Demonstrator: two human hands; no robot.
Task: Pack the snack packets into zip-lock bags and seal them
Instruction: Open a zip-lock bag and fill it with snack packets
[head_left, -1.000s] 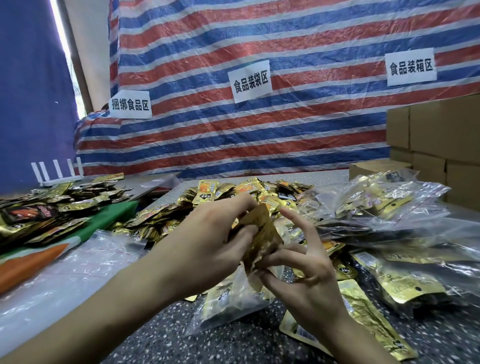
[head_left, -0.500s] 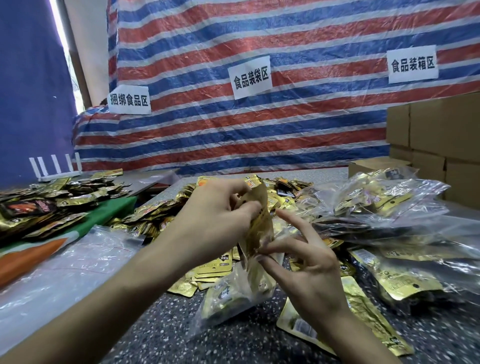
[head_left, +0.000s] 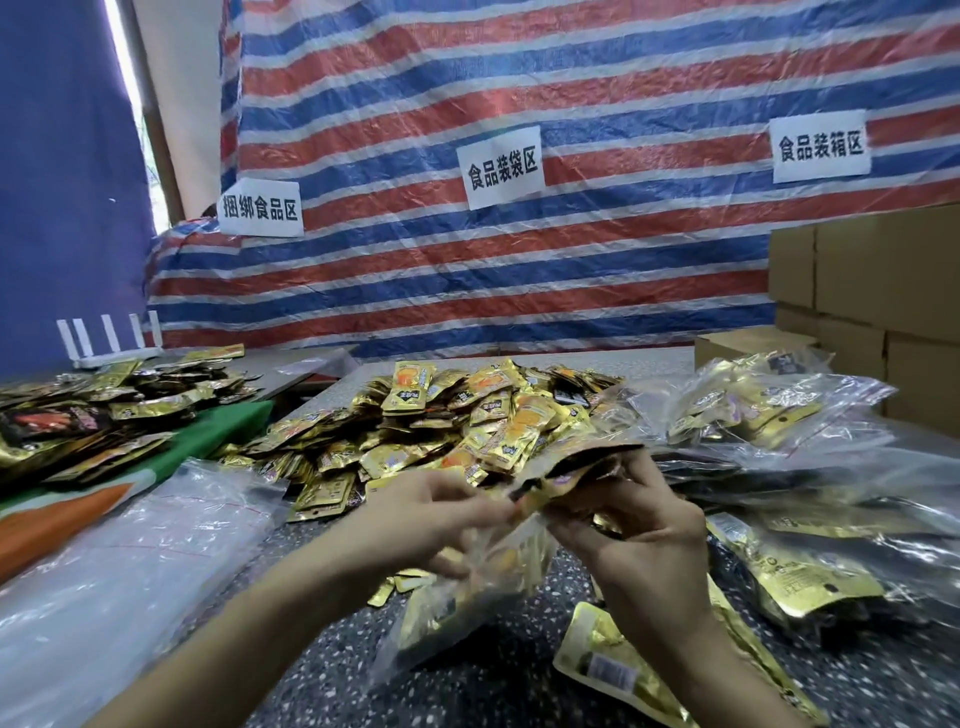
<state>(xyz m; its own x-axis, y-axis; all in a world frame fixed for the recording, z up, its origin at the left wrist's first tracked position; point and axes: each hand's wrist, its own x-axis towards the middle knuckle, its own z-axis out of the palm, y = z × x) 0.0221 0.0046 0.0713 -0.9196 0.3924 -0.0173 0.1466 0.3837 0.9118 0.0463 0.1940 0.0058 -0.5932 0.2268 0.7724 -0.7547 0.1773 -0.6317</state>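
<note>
**Your left hand** (head_left: 431, 519): fingers curled and blurred. It grips the mouth of the zip-lock bag (head_left: 457, 608), and its fingertips touch the bundle. You cannot make out exactly where each finger lies.

**Your right hand** (head_left: 644, 535): thumb and fingers pinch the bundle of snack packets (head_left: 576, 467), held above the near middle of the tabletop (head_left: 332, 670). The bundle's lower part is hidden behind your thumb and the bag.

**Zip-lock bag:** clear, hanging from your hands toward the near edge. The gold contents are too blurred to count.

**Loose packet pile** (head_left: 467, 415): middle of the tabletop, just behind your hands.

**Filled bags** (head_left: 753, 410): heaped along the right side and cut off at the frame's right edge.

**Gold packet** (head_left: 613, 670): near right, partly hidden under your right forearm.

**Empty clear bags** (head_left: 135, 561): at the left edge, cut off by the frame.

**Dark packets** (head_left: 78, 421): far left, on a green cloth (head_left: 218, 441).

**Cardboard boxes** (head_left: 883, 312): stacked at the far right corner, only partly in view.
</note>
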